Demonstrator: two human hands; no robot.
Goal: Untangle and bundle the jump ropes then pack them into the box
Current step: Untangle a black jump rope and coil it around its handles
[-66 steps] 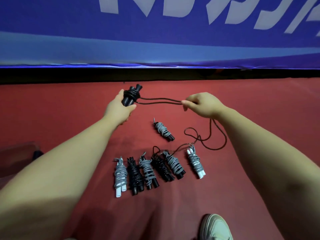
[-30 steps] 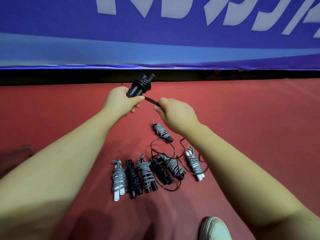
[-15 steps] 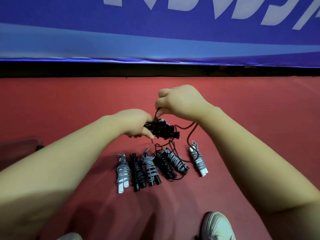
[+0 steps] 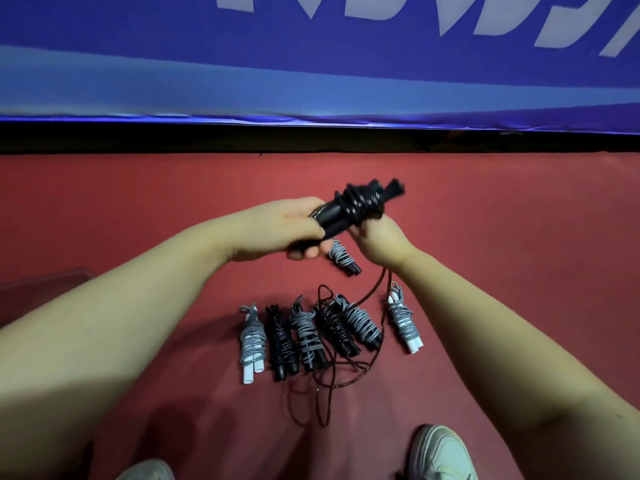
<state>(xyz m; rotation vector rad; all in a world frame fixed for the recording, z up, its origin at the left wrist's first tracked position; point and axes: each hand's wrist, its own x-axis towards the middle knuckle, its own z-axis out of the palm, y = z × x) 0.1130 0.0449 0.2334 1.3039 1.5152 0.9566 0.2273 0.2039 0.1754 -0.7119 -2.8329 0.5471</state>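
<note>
Both forearms stretched forward, hands close together, left hand (image 4: 287, 230) gripping rope (image 4: 360, 204) handles, right hand (image 4: 382, 242) curled under wound end.

Half-wound black jump rope (image 4: 360, 206) aloft, its loose cord (image 4: 378, 285) down among seven wound grey and black bundles (image 4: 308, 334).

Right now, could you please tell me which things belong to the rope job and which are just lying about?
Job: black rope, gripped by left hand and right hand; its loose cord; row of six bundled ropes; single bundle behind them.
Lying about: shoes; blue banner.
</note>
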